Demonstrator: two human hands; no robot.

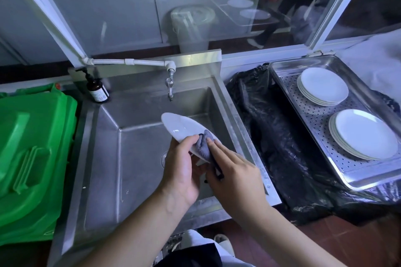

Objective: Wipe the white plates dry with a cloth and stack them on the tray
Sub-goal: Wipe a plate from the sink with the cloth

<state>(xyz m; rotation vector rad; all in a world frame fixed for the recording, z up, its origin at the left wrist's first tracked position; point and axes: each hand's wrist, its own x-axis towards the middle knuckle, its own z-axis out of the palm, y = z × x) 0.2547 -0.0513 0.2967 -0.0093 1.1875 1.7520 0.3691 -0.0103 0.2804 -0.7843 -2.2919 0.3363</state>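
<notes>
Over the steel sink (138,182) I hold a white plate (181,127) tilted on edge. My left hand (184,169) grips its near rim from below. My right hand (235,180) presses a bunched grey cloth (204,144) against the plate's lower face. At the right stands a perforated metal tray (308,84) with two stacks of white plates, one at the far end (323,85) and one at the near end (364,133).
A green bin lid (32,158) lies left of the sink. A brown pump bottle (97,90) stands at the sink's back left corner, and a tap (169,86) hangs over the basin. Black plastic sheeting (280,143) lies under and beside the tray.
</notes>
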